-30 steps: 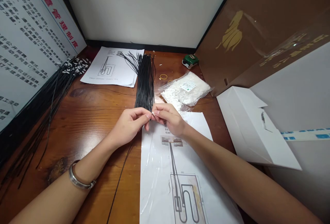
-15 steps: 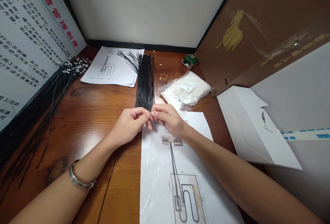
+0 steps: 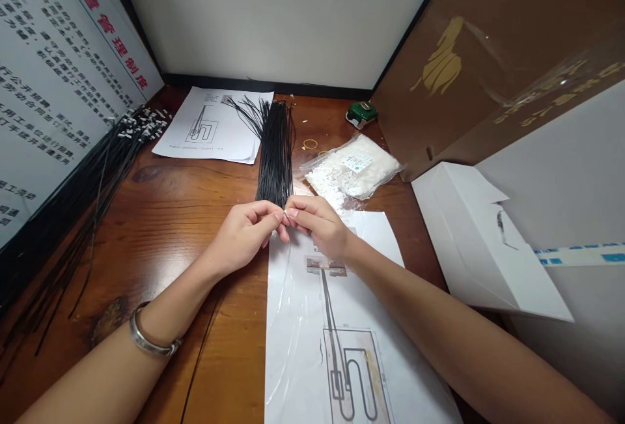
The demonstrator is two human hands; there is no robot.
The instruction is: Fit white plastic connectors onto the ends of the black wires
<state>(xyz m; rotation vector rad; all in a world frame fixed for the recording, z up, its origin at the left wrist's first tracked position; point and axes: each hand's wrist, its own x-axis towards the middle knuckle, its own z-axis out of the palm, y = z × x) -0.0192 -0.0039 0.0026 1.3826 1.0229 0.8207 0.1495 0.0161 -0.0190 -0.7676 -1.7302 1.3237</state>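
Note:
My left hand [image 3: 251,232] and my right hand [image 3: 316,221] meet fingertip to fingertip at the near end of a bundle of black wires [image 3: 275,150]. Between the pinched tips a tiny white connector [image 3: 286,213] shows, mostly covered by my right thumb and finger. A thin black wire [image 3: 199,359] runs from beneath my left forearm to the front of the table; my left fingers pinch its end, though the fingers cover that end. Under my right hand lies a plastic-covered drawing sheet [image 3: 297,346].
An open bag of small white connectors [image 3: 374,160] lies right of the bundle, some spilled. Behind are a green tape measure [image 3: 361,114], a yellow rubber band [image 3: 309,144] and printed sheets [image 3: 195,144]. Wires with white ends [image 3: 97,183] lie left; a brown carton [image 3: 463,53] stands right.
Both hands have shifted very slightly, with the fingertips still together. The thin wire at the front has swung a little to the left. Everything else lies as before.

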